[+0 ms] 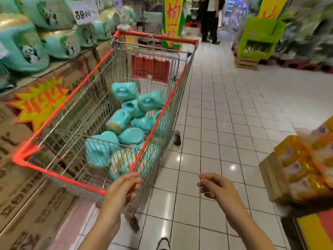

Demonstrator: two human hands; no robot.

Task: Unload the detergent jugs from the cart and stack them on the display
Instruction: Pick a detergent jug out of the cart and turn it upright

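A wire shopping cart (75, 91) with a red rim stands left of centre, its handle end away from me. Several turquoise detergent jugs (124, 91) lie jumbled in its basket, some on their sides. My left hand (124, 188) is at the cart's near right corner, fingers curled against the wire, though the blur hides whether it grips. My right hand (214, 186) hovers over the tiled floor to the right of the cart, fingers loosely curled and holding nothing. The display (36, 44) on the left holds turquoise packs on top of cardboard cartons.
Cardboard cartons (27, 204) line the left side beside the cart. Yellow and orange packs (306, 168) are stacked on the right. A green stand (259, 38) sits farther back right. A person (210, 20) stands at the aisle's far end. White floor tiles (225, 109) run between.
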